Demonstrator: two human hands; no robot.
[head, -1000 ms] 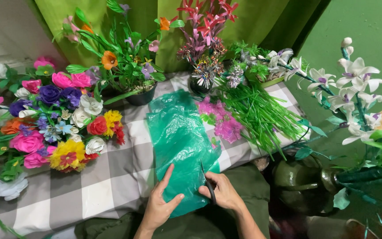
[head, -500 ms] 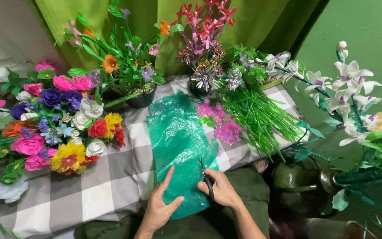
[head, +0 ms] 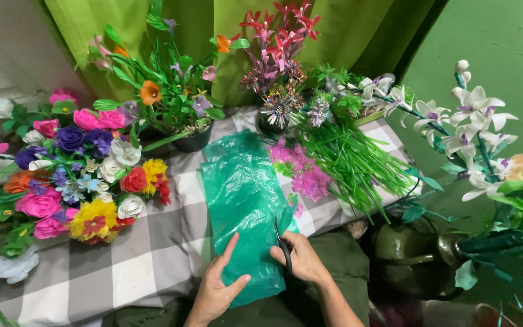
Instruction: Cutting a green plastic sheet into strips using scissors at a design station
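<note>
- A green plastic bag point(head: 243, 206) lies flat on the checked tablecloth point(head: 134, 266), running from mid-table down over the near edge.
- The left hand point(head: 219, 287) presses on the bag's near end, fingers spread, thumb out to the right.
- The right hand point(head: 301, 257) is closed around dark scissors point(head: 282, 245), blades at the bag's right edge.
- Pink blossoms point(head: 307, 172) and a bundle of green stems point(head: 352, 160) lie just right of the bag.
- A bouquet of mixed paper flowers point(head: 74, 175) fills the left edge.
- Potted flowers point(head: 183, 115) stand along the far edge, close behind the bag.
- White orchids point(head: 467, 127) rise beyond the right edge.
</note>
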